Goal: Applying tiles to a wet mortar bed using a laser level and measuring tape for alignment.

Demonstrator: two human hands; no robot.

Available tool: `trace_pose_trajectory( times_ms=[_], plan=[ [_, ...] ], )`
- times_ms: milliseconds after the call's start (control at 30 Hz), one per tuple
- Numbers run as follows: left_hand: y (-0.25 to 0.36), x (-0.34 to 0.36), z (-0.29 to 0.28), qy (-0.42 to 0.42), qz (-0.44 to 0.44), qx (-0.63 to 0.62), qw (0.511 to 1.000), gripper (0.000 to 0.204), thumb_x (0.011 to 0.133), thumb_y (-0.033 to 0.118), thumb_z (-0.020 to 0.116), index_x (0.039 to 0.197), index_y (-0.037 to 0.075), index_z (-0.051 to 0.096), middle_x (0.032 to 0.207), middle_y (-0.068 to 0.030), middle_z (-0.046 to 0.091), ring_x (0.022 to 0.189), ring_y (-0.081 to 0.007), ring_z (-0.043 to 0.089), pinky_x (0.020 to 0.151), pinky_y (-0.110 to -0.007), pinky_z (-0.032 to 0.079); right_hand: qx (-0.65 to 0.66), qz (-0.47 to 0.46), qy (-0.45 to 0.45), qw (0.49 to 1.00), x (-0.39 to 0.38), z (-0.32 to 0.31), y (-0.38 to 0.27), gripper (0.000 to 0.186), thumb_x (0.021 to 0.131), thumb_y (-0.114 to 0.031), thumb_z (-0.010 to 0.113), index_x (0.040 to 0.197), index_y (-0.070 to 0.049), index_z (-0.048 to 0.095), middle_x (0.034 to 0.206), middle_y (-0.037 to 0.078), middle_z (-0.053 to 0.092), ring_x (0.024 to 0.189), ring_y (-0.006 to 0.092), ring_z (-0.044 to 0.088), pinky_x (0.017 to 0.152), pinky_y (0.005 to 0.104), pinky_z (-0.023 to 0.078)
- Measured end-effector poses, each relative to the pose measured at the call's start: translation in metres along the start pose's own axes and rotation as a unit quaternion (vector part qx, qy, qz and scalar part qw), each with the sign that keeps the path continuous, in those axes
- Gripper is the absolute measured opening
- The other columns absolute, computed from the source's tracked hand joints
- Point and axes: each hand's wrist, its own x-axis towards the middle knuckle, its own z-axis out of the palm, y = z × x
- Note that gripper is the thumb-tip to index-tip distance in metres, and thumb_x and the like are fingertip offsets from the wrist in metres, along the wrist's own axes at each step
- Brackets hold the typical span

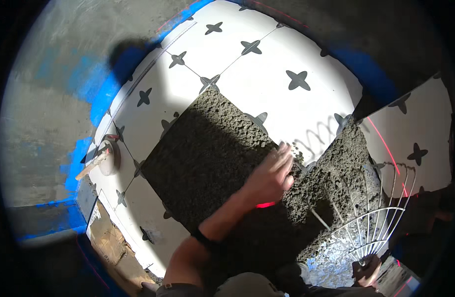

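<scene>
My left hand [269, 175] reaches over the bed of damp grey mortar [222, 121], its fingers stretched toward the corner of a white tile [287, 111] with dark four-pointed stars. Slight blur softens the fingertips, and loose mortar crumbs lie beside them; whether they touch the tile cannot be made out. At the lower right, my right hand [367, 272] is closed round the base of a wire fan rake [371, 242]. Its tines spread away from me over crumbly mortar and a blue-specked patch of floor. The shadowed mortar below my left arm is hard to read.
More star-patterned tiles surround the mortar on the left and far side. A white-headed mallet [109, 157] with a wooden handle rests on the left tiles. A long straight strip [151, 69] runs along their far-left edge. Blue-coated wall bases border the floor. Red laser lines cross the right side.
</scene>
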Motion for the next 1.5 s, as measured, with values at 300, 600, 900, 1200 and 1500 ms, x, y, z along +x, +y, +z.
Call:
trace_pose_trajectory(
  times_ms=[300,600,900,1200,1500],
  plan=[
    [-0.041,-0.018,-0.040,0.172,-0.050,0.065,0.982,0.031,0.095,0.003,0.055,0.125,-0.006,0.055,0.145,-0.0298,0.056,0.141,-0.0501,0.048,0.119,-0.058,0.036,-0.003,-0.002,-0.012,1.000,0.018,0.025,-0.005,0.058,0.076,-0.033,0.090,0.104,0.002,0.052,0.086,0.011,0.051,0.070,0.0234,0.048,0.063,0.0420,0.041],
    [-0.061,0.026,-0.040,0.169,-0.134,0.141,0.966,0.062,0.086,0.004,0.063,0.141,-0.018,0.044,0.134,-0.0315,0.061,0.137,-0.0461,0.050,0.118,-0.053,0.038,0.002,-0.093,-0.010,0.996,0.014,0.017,-0.040,0.050,0.078,-0.029,0.091,0.083,-0.005,0.049,0.071,0.004,0.044,0.063,0.0198,0.041,0.057,0.0397,0.035],
    [0.039,0.011,0.038,0.161,0.023,-0.005,0.987,0.065,0.087,-0.006,0.059,0.150,-0.011,0.040,0.150,-0.0303,0.051,0.130,-0.0405,0.060,0.118,-0.050,0.046,0.142,-0.054,-0.069,0.986,0.010,0.021,-0.035,0.040,0.090,-0.029,0.083,0.087,-0.001,0.054,0.065,0.004,0.055,0.049,0.0182,0.049,0.047,0.0379,0.037],
    [0.100,-0.089,0.014,0.133,-0.080,-0.078,0.985,0.018,0.092,0.001,0.062,0.109,0.000,0.067,0.107,-0.0212,0.069,0.102,-0.0417,0.066,0.085,-0.049,0.055,0.129,-0.220,0.015,0.967,0.002,0.034,-0.033,0.043,0.092,-0.030,0.081,0.096,0.001,0.052,0.077,0.005,0.052,0.067,0.0183,0.049,0.059,0.0388,0.041],
    [0.116,-0.266,-0.056,0.301,-0.511,0.082,0.801,0.027,0.101,0.024,0.072,0.086,0.001,0.070,0.067,-0.0189,0.066,0.061,-0.0393,0.067,0.059,-0.045,0.050,0.115,-0.020,-0.276,0.954,0.005,0.045,-0.084,0.036,0.081,-0.017,0.088,0.087,-0.002,0.057,0.066,0.007,0.064,0.054,0.0137,0.062,0.047,0.0351,0.050]
  ],
)
